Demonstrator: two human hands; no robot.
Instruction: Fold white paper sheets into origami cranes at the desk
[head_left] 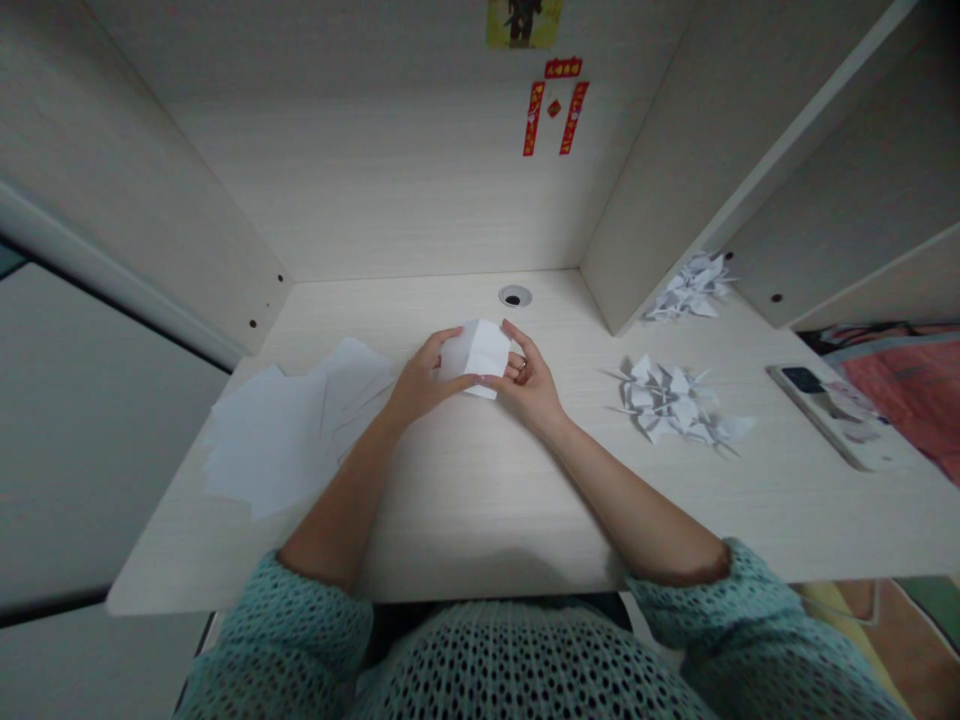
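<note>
While fingers (pixel 459 384) of two hands (pixel 420 385) (pixel 535 392) hold one paper (creased) | one phone (pixel 844 420)

On the far wall (pixel 390 180), I saw yellow characters on red stickers (pixel 554 109). I could read none clearly.

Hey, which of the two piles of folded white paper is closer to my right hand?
The front pile, between your right hand and the phone; the other pile sits farther back, by the upright divider.
</note>
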